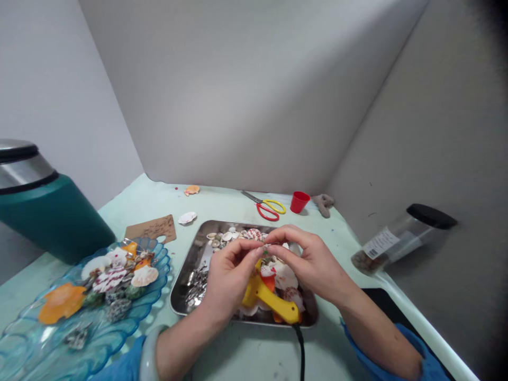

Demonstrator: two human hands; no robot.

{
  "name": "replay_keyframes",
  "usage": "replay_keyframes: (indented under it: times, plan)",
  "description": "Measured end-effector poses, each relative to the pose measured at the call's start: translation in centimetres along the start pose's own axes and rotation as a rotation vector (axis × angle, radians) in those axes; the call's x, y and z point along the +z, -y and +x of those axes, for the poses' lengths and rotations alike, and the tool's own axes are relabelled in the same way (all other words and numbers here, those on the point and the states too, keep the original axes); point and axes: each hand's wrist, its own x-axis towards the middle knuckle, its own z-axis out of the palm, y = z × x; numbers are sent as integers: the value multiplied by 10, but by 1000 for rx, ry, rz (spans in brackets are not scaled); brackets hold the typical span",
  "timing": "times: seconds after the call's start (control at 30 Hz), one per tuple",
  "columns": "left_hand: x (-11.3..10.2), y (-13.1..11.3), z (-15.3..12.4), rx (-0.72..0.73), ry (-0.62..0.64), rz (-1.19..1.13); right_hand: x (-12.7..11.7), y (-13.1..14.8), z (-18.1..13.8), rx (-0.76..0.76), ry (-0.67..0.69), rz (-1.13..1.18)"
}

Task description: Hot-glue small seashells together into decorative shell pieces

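Over a metal tray (pixel 180 278), my left hand (pixel 232 275) and my right hand (pixel 307 259) meet fingertip to fingertip. Both are closed in a pinch around something small and pale that I cannot make out. Beneath them a yellow glue gun (pixel 278 306) lies across the tray, its black cord running toward me. Large shells (pixel 286 278) fill the tray's right side, partly covered by my right hand. Small shells (pixel 226 235) sit along the far side, and thin silvery pieces (pixel 198 286) are heaped at the left.
A blue glass dish (pixel 159 286) of shells and stones stands at left, beside a green bottle (pixel 63 217) and brown card (pixel 153 228). Behind the tray are scissors (pixel 264 205), a red cup (pixel 299 201) and loose shells (pixel 187 217). A clear jar (pixel 400 241) leans at right.
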Motion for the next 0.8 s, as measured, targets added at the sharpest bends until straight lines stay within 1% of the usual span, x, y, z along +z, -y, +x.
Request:
replay_keyframes:
  times: [0.13,0.4,0.5,0.63,0.73,0.8]
  plan:
    - [-1,0,0,-3,3,-9,-1,0,1,-37,-1,-39]
    - [-2,-1,-3,10,5,-15,-3,2,-1,-23,21,-27]
    - [0,0,-2,-11,18,-41,-2,2,0,-19,8,-36]
    - [2,2,-1,-54,27,-100,-1,0,1,-49,-36,-27]
    - [2,1,-1,-119,80,-112,-1,-2,1,-86,-68,-19]
    - [1,0,-1,-115,94,-122,-1,-2,1,-112,-70,-15]
